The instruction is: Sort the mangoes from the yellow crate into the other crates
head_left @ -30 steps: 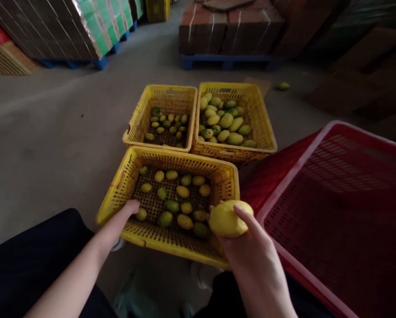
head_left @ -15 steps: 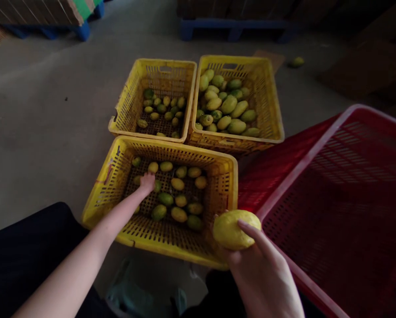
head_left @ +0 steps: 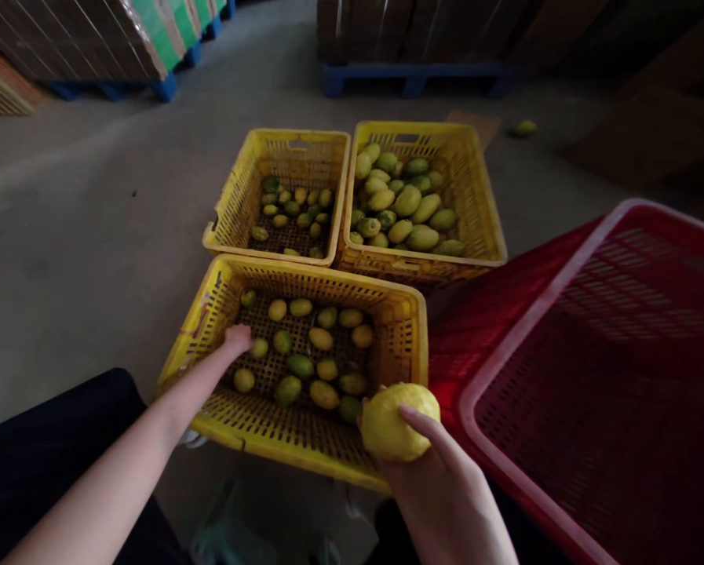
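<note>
My right hand (head_left: 439, 486) is closed around a large, bumpy yellow lemon (head_left: 395, 424), its thumb across the top, over the near right corner of the front yellow crate (head_left: 234, 443). In that crate, green and yellow lemons (head_left: 324, 395) lie spaced out on the slatted bottom. My left hand (head_left: 238, 337) reaches inside at the left, its fingers curled into a fist beside a yellow-green lemon (head_left: 258, 348). Whatever lies under those fingers is hidden.
Behind stand two more yellow crates, the left one (head_left: 227, 188) with small lemons, the right one (head_left: 486, 196) with bigger ones. A large red crate (head_left: 528, 345) is at my right. One lemon (head_left: 523, 128) lies on the floor near cardboard. Blue pallets (head_left: 414, 81) carry boxes farther back.
My left hand has shifted left within the front crate, uncovering a yellow-green lemon. My right hand, still gripping the large lemon, has moved slightly left and down. The view has tilted up a little.
</note>
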Demonstrator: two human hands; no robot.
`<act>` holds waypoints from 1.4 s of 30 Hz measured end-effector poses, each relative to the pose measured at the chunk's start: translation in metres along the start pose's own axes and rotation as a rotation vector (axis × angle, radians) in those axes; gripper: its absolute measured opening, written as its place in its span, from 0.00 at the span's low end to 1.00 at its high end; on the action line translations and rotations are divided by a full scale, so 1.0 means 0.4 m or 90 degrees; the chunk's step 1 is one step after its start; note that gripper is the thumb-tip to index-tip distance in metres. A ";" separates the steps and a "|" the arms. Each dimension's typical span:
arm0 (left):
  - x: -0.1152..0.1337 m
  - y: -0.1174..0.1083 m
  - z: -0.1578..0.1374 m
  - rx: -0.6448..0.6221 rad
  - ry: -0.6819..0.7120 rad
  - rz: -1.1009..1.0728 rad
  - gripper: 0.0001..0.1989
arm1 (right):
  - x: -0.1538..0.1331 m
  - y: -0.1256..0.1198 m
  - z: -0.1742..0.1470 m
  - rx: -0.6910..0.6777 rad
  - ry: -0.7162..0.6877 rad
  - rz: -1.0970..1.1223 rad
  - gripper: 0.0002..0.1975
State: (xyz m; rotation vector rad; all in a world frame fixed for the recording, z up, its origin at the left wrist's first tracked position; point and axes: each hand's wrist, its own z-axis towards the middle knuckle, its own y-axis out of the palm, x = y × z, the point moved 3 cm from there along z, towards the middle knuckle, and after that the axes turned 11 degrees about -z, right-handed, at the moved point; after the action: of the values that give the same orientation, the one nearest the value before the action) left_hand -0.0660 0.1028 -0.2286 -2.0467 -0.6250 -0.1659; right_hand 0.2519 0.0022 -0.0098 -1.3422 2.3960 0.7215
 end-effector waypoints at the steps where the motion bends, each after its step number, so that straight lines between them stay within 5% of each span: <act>1: 0.019 0.008 -0.004 -0.002 0.021 0.026 0.09 | 0.001 0.001 0.002 -0.004 -0.008 0.006 0.16; 9: 0.140 0.133 0.014 -0.185 0.195 0.232 0.36 | -0.002 0.003 0.000 -0.009 -0.008 0.039 0.21; 15: 0.183 0.146 0.011 -0.184 0.263 0.219 0.22 | -0.004 0.033 -0.028 -0.054 -0.049 0.016 0.15; 17: 0.200 0.116 -0.004 -0.144 0.227 0.199 0.18 | -0.011 0.039 -0.040 -0.050 -0.077 0.010 0.12; 21: 0.246 -0.016 -0.038 -0.058 0.140 0.133 0.27 | -0.042 0.032 -0.062 -0.056 -0.150 -0.019 0.13; 26: 0.342 -0.295 -0.140 0.048 0.219 0.047 0.29 | -0.080 0.018 -0.076 -0.068 -0.291 -0.091 0.19; 29: 0.389 -0.413 -0.271 0.055 0.331 -0.236 0.28 | -0.079 0.017 -0.061 0.020 -0.416 -0.253 0.22; 32: 0.396 -0.431 -0.401 -0.004 0.386 -0.606 0.30 | -0.068 0.028 -0.050 0.132 -0.517 -0.409 0.27; 34: 0.386 -0.410 -0.461 -0.024 0.360 -0.725 0.31 | -0.064 0.051 -0.069 0.133 -0.610 -0.481 0.29; 37: 0.374 -0.391 -0.506 -0.024 0.322 -0.718 0.30 | -0.072 0.104 -0.137 0.072 -0.753 -0.556 0.29; 42: 0.375 -0.410 -0.508 0.051 0.377 -0.558 0.27 | -0.109 0.166 -0.212 0.066 -0.888 -0.607 0.35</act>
State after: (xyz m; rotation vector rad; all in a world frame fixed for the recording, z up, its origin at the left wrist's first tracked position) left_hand 0.0086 0.0556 0.0594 -1.4065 -1.0669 -1.1795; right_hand 0.2163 0.0143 0.1002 -1.0951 0.6014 0.7735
